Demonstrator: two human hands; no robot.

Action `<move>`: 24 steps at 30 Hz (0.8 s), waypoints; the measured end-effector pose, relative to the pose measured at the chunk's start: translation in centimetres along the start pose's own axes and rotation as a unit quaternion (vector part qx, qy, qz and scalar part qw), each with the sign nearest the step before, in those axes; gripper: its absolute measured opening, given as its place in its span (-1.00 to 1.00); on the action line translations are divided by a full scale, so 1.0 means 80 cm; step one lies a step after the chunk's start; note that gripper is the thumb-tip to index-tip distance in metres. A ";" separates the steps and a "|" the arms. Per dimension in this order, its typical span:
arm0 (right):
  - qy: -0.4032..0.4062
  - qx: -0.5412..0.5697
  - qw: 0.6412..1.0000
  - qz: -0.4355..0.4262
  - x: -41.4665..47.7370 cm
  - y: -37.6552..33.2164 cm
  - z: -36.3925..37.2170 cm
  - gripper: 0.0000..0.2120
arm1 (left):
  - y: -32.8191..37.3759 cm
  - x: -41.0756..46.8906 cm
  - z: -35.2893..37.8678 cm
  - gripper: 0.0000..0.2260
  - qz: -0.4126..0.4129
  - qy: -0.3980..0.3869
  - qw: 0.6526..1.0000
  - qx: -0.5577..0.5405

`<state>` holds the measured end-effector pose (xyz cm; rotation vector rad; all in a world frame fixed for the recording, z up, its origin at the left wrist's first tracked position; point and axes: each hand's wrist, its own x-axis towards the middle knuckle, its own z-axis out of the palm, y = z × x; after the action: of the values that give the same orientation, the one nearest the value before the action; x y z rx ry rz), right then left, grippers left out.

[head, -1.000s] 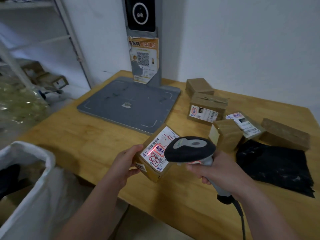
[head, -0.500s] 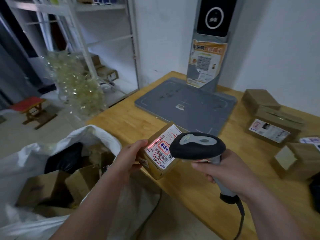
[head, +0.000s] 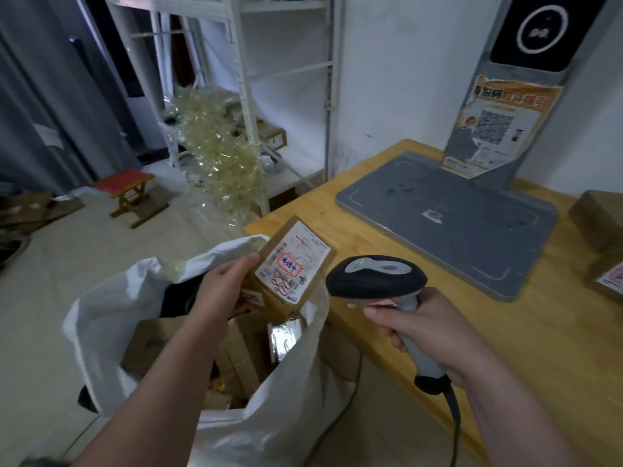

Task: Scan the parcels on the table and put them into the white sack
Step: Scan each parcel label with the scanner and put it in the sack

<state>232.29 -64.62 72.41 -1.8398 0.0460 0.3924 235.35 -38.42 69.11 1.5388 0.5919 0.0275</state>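
the white sack (head: 101, 318) stands open on the floor against the near left corner of the table (head: 539, 332), and its mouth shows brown cartons (head: 161, 338), a dark packet (head: 178, 294) and a silvery packet (head: 285, 335) already inside. nothing lies between the sack's mouth and the parcel (head: 290, 267), which is held in the air just above that mouth, beside the table edge. the left hand (head: 219, 291) grips the parcel by its left side, fingers curled round the edge. the right hand (head: 428, 335) is wrapped round the handle of the scanner (head: 374, 278), whose dark head faces left, near the parcel but apart from it; its cable (head: 455, 416) hangs down over the table. the parcel is a small brown carton, tilted, with its white label facing up at the camera; its long axis runs from near left to far right. the table is pale wood and carries a grey scanning plate (head: 448, 220) with an upright post (head: 499, 126) bearing a poster, and more brown parcels (head: 600, 220) at the right edge of view. beyond are a white wall (head: 404, 62), a white shelf rack (head: 242, 79), a bundle of clear plastic (head: 219, 153), a red-topped stool (head: 128, 190) and a pale tiled floor (head: 50, 264).
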 end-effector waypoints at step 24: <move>0.042 0.074 0.974 0.210 0.113 0.088 0.154 -0.65 | -0.088 0.094 -0.093 -0.54 -0.088 -0.244 0.710 0.655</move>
<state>236.15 -53.69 60.21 -1.6913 0.5170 0.5886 236.57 -29.11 60.53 2.6941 0.2660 -1.1553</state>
